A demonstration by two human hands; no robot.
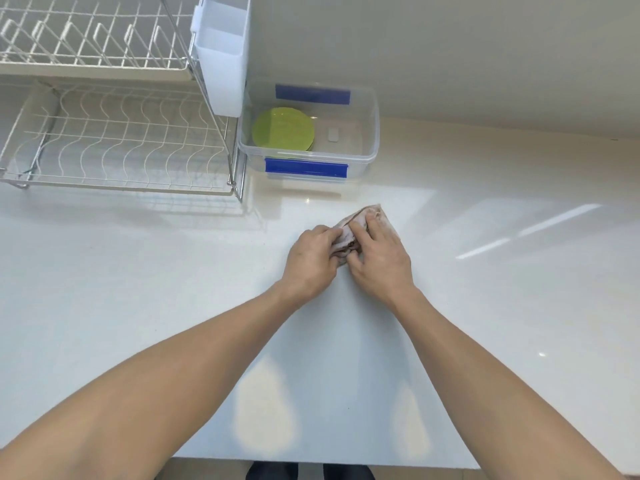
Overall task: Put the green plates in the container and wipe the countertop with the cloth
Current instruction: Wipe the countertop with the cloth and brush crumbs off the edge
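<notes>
Green plates point(283, 128) lie stacked inside a clear plastic container point(370, 133) with blue clips, at the back of the white countertop point(138, 271). A bunched pinkish-beige cloth point(353, 221) rests on the countertop in front of the container. My left hand point(311, 261) grips the cloth's left side. My right hand point(379, 258) presses on top of the cloth, fingers curled over it. Much of the cloth is hidden under both hands.
A white two-tier wire dish rack point(114, 143) stands at the back left, with a white cutlery holder point(221, 57) hung on its right end, close to the container. The wall runs behind them. The countertop's front edge point(311, 462) is near my body.
</notes>
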